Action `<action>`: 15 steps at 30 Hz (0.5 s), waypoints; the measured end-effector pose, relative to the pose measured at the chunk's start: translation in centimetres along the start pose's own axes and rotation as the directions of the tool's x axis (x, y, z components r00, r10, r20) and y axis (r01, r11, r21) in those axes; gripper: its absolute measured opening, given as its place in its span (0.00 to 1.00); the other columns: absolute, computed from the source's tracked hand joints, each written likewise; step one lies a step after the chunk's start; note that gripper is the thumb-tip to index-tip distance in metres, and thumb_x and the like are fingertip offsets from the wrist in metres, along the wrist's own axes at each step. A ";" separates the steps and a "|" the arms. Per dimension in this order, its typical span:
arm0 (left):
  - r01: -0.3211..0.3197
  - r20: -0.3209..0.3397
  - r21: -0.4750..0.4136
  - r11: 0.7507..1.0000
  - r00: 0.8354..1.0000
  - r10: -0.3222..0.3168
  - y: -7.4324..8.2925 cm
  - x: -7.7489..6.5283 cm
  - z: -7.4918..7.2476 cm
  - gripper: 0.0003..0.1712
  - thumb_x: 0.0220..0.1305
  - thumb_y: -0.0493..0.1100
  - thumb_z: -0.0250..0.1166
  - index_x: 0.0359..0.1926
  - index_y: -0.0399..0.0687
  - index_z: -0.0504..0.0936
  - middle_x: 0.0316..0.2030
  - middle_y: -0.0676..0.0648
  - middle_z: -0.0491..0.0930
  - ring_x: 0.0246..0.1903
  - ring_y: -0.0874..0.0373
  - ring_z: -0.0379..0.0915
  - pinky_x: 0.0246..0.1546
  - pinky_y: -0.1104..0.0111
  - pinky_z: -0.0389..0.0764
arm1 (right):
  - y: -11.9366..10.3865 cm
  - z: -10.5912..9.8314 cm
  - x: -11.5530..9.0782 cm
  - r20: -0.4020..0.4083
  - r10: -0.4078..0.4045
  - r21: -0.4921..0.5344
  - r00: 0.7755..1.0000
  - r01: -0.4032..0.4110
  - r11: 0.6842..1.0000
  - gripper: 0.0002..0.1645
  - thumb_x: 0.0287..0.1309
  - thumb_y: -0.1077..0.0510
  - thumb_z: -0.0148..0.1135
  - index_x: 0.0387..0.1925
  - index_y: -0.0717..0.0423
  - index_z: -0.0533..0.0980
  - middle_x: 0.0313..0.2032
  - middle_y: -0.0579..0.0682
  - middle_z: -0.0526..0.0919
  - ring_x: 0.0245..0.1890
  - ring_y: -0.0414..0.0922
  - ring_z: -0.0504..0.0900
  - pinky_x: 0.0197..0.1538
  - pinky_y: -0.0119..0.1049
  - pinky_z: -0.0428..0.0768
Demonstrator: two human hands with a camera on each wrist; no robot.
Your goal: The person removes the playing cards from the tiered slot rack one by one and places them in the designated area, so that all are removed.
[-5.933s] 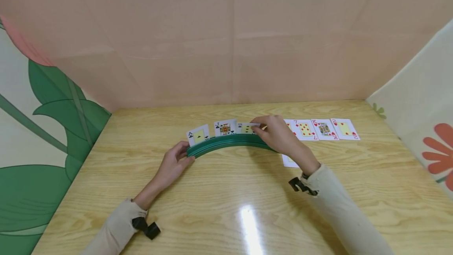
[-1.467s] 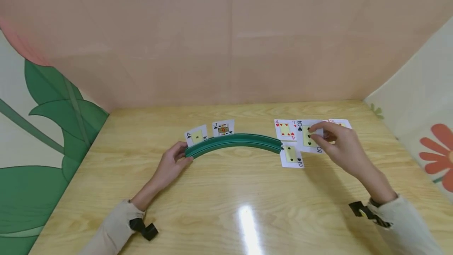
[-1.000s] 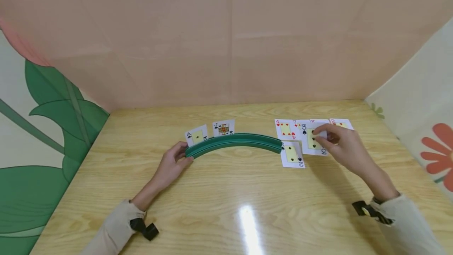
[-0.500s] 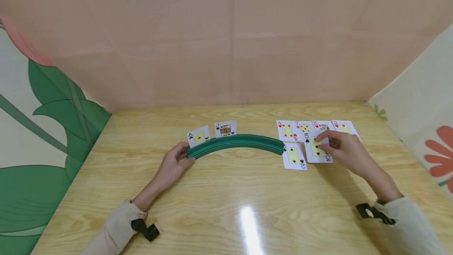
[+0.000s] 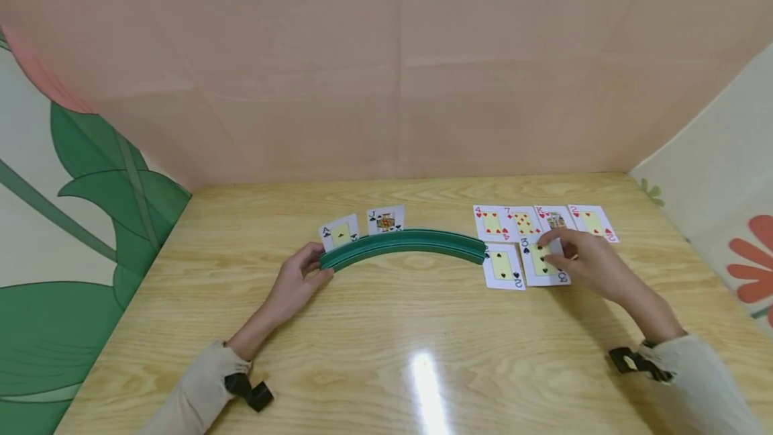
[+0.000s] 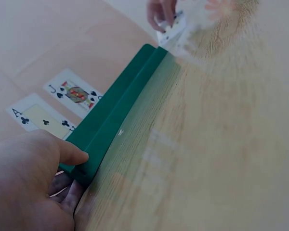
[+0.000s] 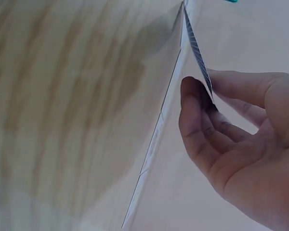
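Observation:
In the head view, my left hand [image 5: 296, 280] grips the left end of a green curved card holder [image 5: 417, 240]. The left wrist view has its thumb on the holder's [image 6: 115, 113] front face. An ace of clubs [image 5: 340, 232] and a jack of spades [image 5: 385, 220] stand in the slot. My right hand [image 5: 588, 260] pinches the three of spades [image 5: 537, 272] by its right side, beside the two of spades [image 5: 502, 266]. Edge-on in the right wrist view, this playing card [image 7: 197, 53] is tilted, its far end low by the table and its near end raised between thumb and fingers.
Behind the spades lies a row of red cards: a four of hearts [image 5: 491, 223], a seven of diamonds [image 5: 523, 222], a king [image 5: 552, 215] and a two of hearts [image 5: 592, 222]. The wooden table [image 5: 374, 341] meets a pink backdrop [image 5: 302, 119] at the back.
My right hand has taken the three of spades out of the holder, carried it right over the red row, then lowered it towards me beside the two. My left hand stays on the holder.

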State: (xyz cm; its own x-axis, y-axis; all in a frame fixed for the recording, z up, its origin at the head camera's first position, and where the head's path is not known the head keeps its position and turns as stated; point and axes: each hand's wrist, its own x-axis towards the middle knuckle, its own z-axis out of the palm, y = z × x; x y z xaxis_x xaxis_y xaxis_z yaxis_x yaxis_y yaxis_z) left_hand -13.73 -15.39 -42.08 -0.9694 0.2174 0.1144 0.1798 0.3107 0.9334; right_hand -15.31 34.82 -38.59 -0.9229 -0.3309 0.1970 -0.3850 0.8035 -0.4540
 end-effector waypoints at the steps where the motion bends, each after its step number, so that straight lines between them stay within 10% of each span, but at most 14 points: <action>1: 0.001 0.001 0.001 1.000 1.000 -0.001 0.0 0.0 0.0 0.19 0.66 0.29 0.62 0.57 0.31 0.74 0.57 0.34 0.76 0.58 0.43 0.73 0.64 0.55 0.74 | 0.1 0.1 0.0 0.006 -0.001 -0.007 1.000 0.001 1.000 0.13 0.57 0.65 0.70 0.45 0.58 0.81 0.22 0.44 0.76 0.23 0.35 0.71 0.21 0.30 0.69; 15: 0.002 -0.001 -0.001 1.000 1.000 -0.002 0.4 -0.1 0.1 0.20 0.66 0.28 0.62 0.57 0.30 0.73 0.58 0.33 0.75 0.59 0.42 0.73 0.64 0.54 0.73 | 0.6 0.7 -0.1 0.090 0.018 -0.061 0.996 -0.012 0.998 0.16 0.60 0.62 0.68 0.50 0.57 0.80 0.19 0.44 0.65 0.17 0.35 0.59 0.19 0.30 0.60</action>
State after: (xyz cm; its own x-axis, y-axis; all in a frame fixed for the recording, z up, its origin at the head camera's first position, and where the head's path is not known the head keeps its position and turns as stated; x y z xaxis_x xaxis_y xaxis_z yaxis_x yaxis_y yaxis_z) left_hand -13.55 -15.23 -41.77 -0.9699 0.2159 0.1130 0.1778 0.3100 0.9340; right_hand -15.45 35.00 -39.49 -0.9266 -0.3598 0.1096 -0.3723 0.8361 -0.4030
